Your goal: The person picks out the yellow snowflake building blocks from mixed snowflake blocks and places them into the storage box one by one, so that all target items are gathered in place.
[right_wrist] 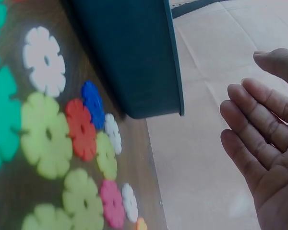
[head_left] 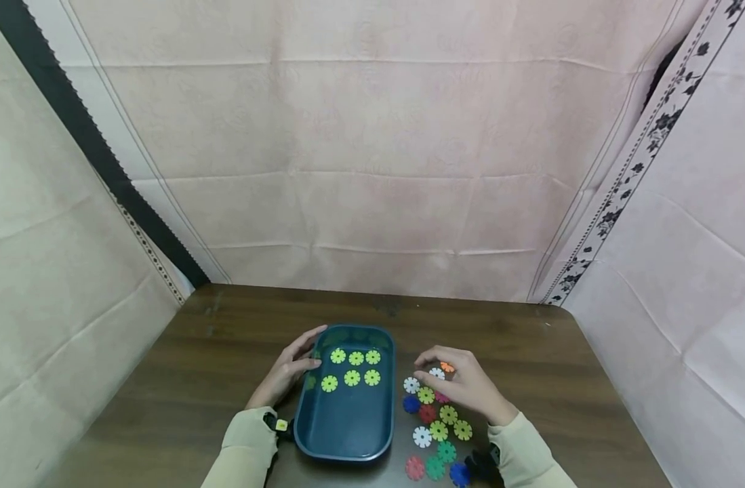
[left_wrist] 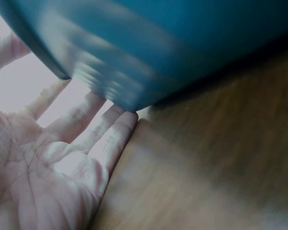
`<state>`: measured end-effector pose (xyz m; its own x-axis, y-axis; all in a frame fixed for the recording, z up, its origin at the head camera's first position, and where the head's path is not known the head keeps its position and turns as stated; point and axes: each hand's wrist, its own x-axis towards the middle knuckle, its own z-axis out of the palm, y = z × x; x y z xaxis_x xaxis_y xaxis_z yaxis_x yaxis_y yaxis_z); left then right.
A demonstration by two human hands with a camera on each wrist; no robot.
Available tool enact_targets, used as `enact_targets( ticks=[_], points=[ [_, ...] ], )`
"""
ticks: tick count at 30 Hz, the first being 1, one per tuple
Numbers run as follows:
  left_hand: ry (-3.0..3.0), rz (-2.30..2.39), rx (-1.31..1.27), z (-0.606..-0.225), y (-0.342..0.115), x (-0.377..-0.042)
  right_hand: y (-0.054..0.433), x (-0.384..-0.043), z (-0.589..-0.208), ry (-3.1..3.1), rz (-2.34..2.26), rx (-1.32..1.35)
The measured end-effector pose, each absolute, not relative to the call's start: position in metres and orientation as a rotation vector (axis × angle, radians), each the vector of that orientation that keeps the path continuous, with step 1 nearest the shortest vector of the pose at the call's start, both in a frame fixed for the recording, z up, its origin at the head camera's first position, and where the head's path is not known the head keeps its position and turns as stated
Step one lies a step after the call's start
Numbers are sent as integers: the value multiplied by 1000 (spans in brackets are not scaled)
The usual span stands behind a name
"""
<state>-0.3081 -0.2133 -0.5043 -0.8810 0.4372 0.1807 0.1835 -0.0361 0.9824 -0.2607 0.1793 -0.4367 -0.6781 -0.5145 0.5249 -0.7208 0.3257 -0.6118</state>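
A dark teal rectangular tray [head_left: 344, 430] stands on the table, with two rows of yellow-green flower-shaped plastic discs [head_left: 352, 378] in its far half. At its left side my left hand [head_left: 287, 371] holds it, thumb over the rim and fingers against the outer wall [left_wrist: 134, 52]. To the right of the tray, my right hand [head_left: 460, 383] hovers over loose discs with its fingers relaxed and nothing between them. The right wrist view shows its bare palm and fingertips. Near it lie a white disc [head_left: 411, 385], a yellow-green disc [head_left: 426, 395] and a partly covered orange disc [head_left: 447, 367].
More flower discs spread toward the table's near edge, among them a blue one [head_left: 460, 474], a green one [head_left: 435, 468] and a red one [head_left: 415, 468]. Pale cloth [head_left: 372, 149] hangs around the back and sides of the brown table [head_left: 244, 339].
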Motion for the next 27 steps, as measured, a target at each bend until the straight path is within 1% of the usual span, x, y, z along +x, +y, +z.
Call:
enact_targets(
  ticks=[13,21,27],
  points=[
    [2046,2031,624,-502,-211,-307,226,-243,-452,-2406,1285,891],
    [2049,2025,631,-501,-211,-307,251,-226,-478,-2420,1314,753],
    [2051,2032,643,-503,-212,-308,260,-214,-496,-2417,1374,602]
  ],
)
